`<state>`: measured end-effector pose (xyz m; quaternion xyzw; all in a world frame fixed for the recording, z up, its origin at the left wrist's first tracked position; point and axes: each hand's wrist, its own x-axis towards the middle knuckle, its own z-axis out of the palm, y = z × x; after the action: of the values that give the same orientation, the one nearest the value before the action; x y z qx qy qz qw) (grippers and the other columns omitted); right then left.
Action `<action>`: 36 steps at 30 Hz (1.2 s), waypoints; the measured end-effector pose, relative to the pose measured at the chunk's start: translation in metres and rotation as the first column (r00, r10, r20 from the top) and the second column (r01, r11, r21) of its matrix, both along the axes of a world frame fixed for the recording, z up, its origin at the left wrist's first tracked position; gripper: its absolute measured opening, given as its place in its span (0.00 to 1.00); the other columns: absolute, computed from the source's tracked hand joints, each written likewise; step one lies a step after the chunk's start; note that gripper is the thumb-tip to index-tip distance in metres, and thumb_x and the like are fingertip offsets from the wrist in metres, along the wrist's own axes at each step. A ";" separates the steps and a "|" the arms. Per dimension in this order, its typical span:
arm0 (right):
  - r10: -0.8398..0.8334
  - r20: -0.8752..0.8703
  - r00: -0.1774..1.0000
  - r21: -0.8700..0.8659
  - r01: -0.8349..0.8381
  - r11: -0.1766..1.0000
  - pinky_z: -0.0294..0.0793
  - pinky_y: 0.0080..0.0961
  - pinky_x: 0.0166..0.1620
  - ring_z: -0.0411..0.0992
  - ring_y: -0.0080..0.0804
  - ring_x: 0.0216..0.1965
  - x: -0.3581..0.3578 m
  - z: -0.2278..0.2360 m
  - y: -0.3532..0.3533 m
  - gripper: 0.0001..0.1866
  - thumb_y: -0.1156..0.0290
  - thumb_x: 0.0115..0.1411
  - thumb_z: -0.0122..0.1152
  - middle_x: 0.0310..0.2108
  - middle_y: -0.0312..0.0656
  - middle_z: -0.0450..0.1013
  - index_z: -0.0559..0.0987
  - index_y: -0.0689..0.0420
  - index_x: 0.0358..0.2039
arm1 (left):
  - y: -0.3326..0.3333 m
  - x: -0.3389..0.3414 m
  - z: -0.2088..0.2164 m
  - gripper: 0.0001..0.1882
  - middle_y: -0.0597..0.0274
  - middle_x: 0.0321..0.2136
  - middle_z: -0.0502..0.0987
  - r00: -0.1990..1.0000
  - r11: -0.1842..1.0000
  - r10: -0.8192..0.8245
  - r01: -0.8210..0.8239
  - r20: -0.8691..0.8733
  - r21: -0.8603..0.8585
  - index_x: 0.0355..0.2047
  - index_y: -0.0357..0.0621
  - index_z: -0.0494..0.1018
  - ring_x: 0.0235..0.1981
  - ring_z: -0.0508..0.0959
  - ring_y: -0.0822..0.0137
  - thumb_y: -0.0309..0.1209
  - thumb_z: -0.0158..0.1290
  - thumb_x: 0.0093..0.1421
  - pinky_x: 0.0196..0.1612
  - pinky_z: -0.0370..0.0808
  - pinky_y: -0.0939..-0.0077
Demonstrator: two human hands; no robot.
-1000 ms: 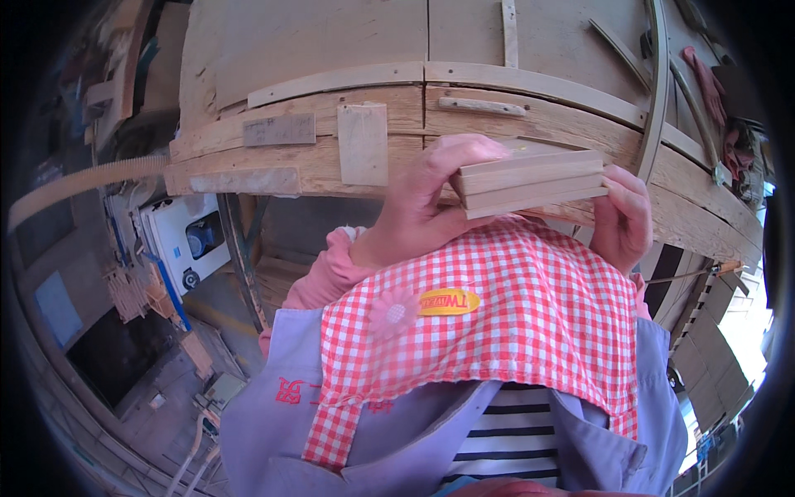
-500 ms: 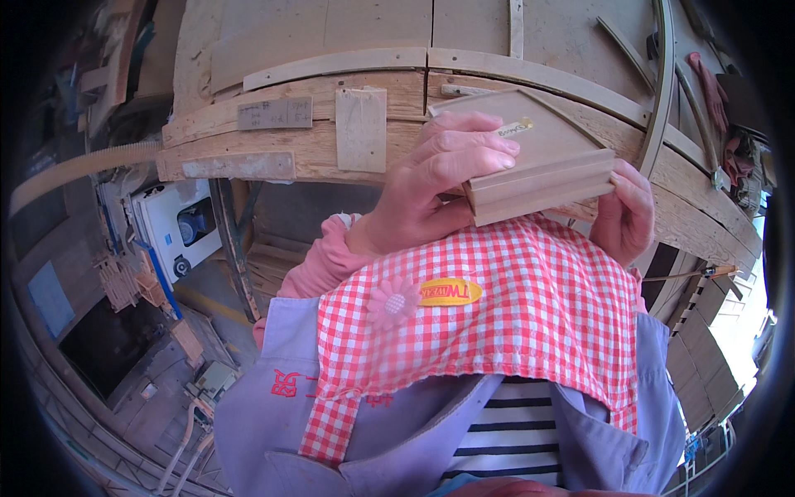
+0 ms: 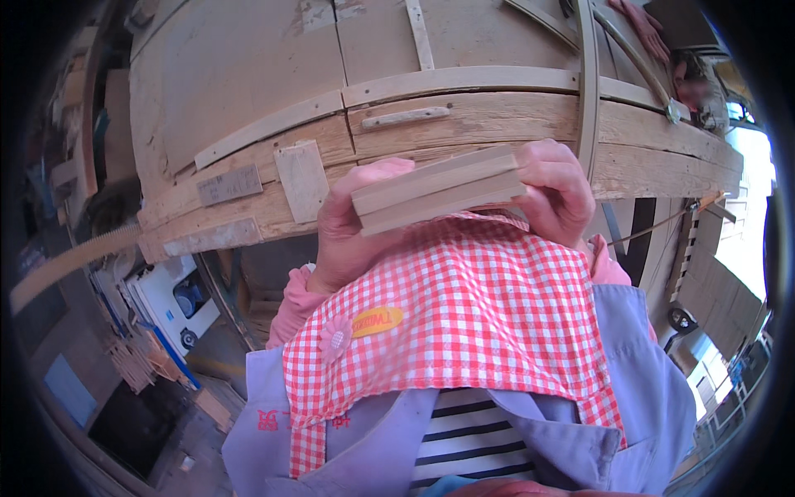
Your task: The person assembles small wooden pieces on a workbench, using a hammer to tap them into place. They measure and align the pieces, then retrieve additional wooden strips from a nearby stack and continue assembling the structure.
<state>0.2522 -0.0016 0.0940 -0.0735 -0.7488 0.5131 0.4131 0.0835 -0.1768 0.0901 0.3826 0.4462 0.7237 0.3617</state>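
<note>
Between both hands I hold a light-brown wooden panel (image 3: 439,192) up in front of my chest, just above the bench edge. Its long grooved edge faces me, and the broad face is turned out of sight. At the panel's left end my left hand (image 3: 341,217) grips it, with most of the fingers hidden behind the wood. My right hand (image 3: 556,192) closes round the opposite end, fingers curled over the corner. The panel slants, its right end higher in the picture than its left.
A wooden workbench (image 3: 248,91) spans the far side. On its front lie a pale wood plate (image 3: 301,180), a grey marked strip (image 3: 229,185) and a small wood bar (image 3: 406,117). An upright strip (image 3: 588,91) crosses it at right. A white machine (image 3: 174,302) stands at left.
The panel has tipped so its broad face, with a small label, no longer shows and its grooved edge faces me. Both hands and the panel now appear further left in the picture.
</note>
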 end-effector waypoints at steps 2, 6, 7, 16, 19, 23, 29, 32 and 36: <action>0.003 -0.008 1.000 -0.014 -0.003 1.000 0.72 0.24 0.37 0.72 0.31 0.33 -0.003 0.003 -0.001 0.13 0.81 0.46 0.68 0.32 0.43 0.73 0.76 0.62 0.33 | -0.002 0.002 -0.001 0.26 0.53 0.47 0.73 0.991 0.999 0.026 -0.021 0.134 -0.036 0.48 0.44 0.67 0.53 0.71 0.53 0.17 0.59 0.48 0.58 0.66 0.54; 0.020 -0.042 0.999 -0.002 -0.020 1.000 0.72 0.23 0.35 0.72 0.31 0.33 -0.006 0.005 -0.002 0.15 0.82 0.43 0.70 0.31 0.41 0.73 0.77 0.61 0.32 | -0.003 0.001 -0.002 0.24 0.55 0.46 0.74 0.970 0.991 0.036 -0.003 0.241 -0.136 0.46 0.44 0.68 0.52 0.71 0.55 0.13 0.56 0.48 0.60 0.63 0.54; 0.015 -0.036 0.999 0.013 -0.015 1.000 0.72 0.23 0.34 0.72 0.31 0.32 -0.007 0.006 -0.002 0.14 0.82 0.43 0.70 0.31 0.41 0.73 0.77 0.61 0.32 | -0.002 0.000 -0.003 0.24 0.56 0.46 0.74 0.968 0.992 0.019 0.013 0.250 -0.126 0.45 0.44 0.68 0.52 0.72 0.55 0.13 0.56 0.48 0.61 0.62 0.53; -0.001 -0.049 0.999 0.139 0.008 0.990 0.71 0.24 0.34 0.72 0.32 0.31 -0.006 0.013 -0.002 0.11 0.77 0.44 0.70 0.30 0.40 0.72 0.79 0.59 0.29 | -0.006 -0.002 -0.013 0.23 0.58 0.48 0.72 0.944 0.975 -0.019 0.091 0.330 -0.205 0.40 0.51 0.68 0.60 0.64 0.53 0.16 0.62 0.46 0.63 0.59 0.51; 0.012 -0.063 0.998 0.149 -0.003 0.989 0.71 0.25 0.33 0.71 0.32 0.31 -0.006 0.014 -0.002 0.11 0.75 0.44 0.70 0.30 0.40 0.72 0.79 0.59 0.29 | -0.009 -0.004 -0.016 0.24 0.57 0.50 0.70 0.930 0.977 -0.057 0.126 0.362 -0.170 0.41 0.52 0.68 0.62 0.60 0.52 0.16 0.62 0.46 0.63 0.59 0.52; 0.025 -0.062 0.998 0.144 -0.016 0.989 0.71 0.25 0.33 0.71 0.32 0.31 -0.004 0.013 -0.002 0.11 0.76 0.44 0.70 0.31 0.40 0.72 0.79 0.59 0.30 | -0.011 -0.009 -0.014 0.25 0.56 0.52 0.69 0.964 0.984 -0.086 0.121 0.252 -0.127 0.43 0.54 0.68 0.63 0.58 0.51 0.18 0.63 0.47 0.63 0.59 0.52; 0.023 -0.064 0.998 0.124 -0.015 0.992 0.71 0.24 0.34 0.71 0.32 0.32 -0.001 0.012 -0.003 0.10 0.78 0.45 0.69 0.31 0.41 0.72 0.78 0.60 0.30 | -0.013 -0.014 -0.001 0.24 0.57 0.52 0.68 0.994 0.995 -0.071 0.064 -0.085 -0.081 0.43 0.54 0.68 0.63 0.58 0.50 0.21 0.63 0.47 0.64 0.57 0.52; 0.024 -0.062 0.998 0.112 -0.017 0.994 0.71 0.24 0.35 0.72 0.32 0.33 -0.001 0.012 -0.003 0.10 0.78 0.45 0.68 0.32 0.41 0.73 0.78 0.60 0.30 | -0.013 -0.015 0.004 0.24 0.58 0.52 0.68 0.976 0.997 -0.056 0.044 -0.210 -0.060 0.43 0.54 0.68 0.63 0.58 0.49 0.22 0.63 0.47 0.64 0.56 0.52; 0.026 -0.071 0.997 0.102 -0.018 0.995 0.72 0.24 0.35 0.72 0.32 0.33 0.001 0.011 -0.003 0.10 0.79 0.46 0.68 0.32 0.41 0.73 0.78 0.60 0.30 | -0.011 -0.016 0.007 0.24 0.58 0.51 0.69 0.958 0.998 -0.051 0.041 -0.281 -0.041 0.43 0.53 0.68 0.63 0.58 0.49 0.22 0.63 0.48 0.64 0.56 0.52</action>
<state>0.2530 -0.0048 0.1051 -0.0256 -0.7590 0.4814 0.4376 0.0675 -0.1880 0.0968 0.4855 0.4967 0.6454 0.3177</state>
